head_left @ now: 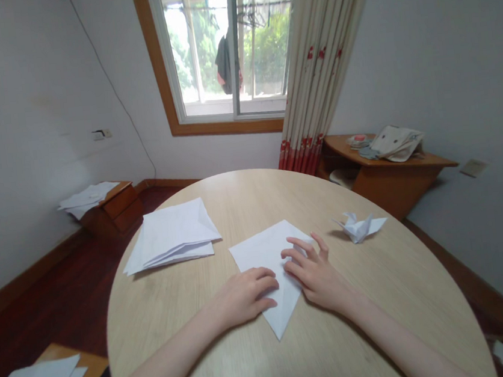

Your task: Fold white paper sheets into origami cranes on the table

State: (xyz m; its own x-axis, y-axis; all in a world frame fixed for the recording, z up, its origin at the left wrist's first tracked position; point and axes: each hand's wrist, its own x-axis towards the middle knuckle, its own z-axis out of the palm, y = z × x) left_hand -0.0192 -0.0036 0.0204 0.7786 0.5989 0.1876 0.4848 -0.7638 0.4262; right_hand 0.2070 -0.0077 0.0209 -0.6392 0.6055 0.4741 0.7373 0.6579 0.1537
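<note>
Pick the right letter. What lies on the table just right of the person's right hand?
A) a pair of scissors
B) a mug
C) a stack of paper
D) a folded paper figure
D: the folded paper figure sits on the table beyond the right hand and the sheet under it.

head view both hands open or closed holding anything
Left hand: open, resting on the folded white paper, not gripping it.
Right hand: open, fingers spread on the paper, not gripping.

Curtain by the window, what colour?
Curtain: cream, with red flowers and a red lower hem; head view.
</note>
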